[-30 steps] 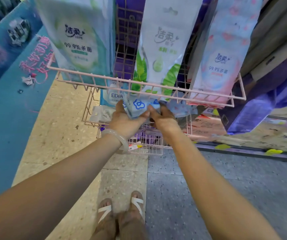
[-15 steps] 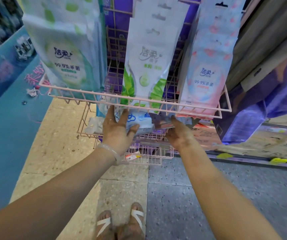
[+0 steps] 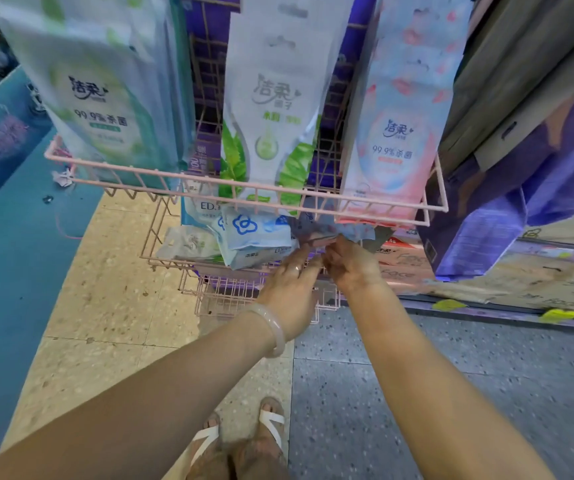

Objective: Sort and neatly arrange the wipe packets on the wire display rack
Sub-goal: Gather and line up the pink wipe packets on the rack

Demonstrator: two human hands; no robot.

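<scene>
Pink wire rack (image 3: 244,187) holds glossy, crinkled packets. Right hand (image 3: 353,265) pinches a thin grey-blue packet (image 3: 323,230); left hand (image 3: 290,285) lies flat, fingers straight, beside it.

We reach the lower basket (image 3: 161,261) only through the gap under the upper basket's front rail (image 3: 244,188); hanging packs (image 3: 271,109) block from above, and piled packets (image 3: 254,237) fill its left.

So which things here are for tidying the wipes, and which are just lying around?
For the job:
pink wire display rack
small blue-flower wipe packet
tall hanging green-leaf wipe pack
left hand
right hand

Just lying about:
purple cardboard box
yellow scraps on the floor
</scene>
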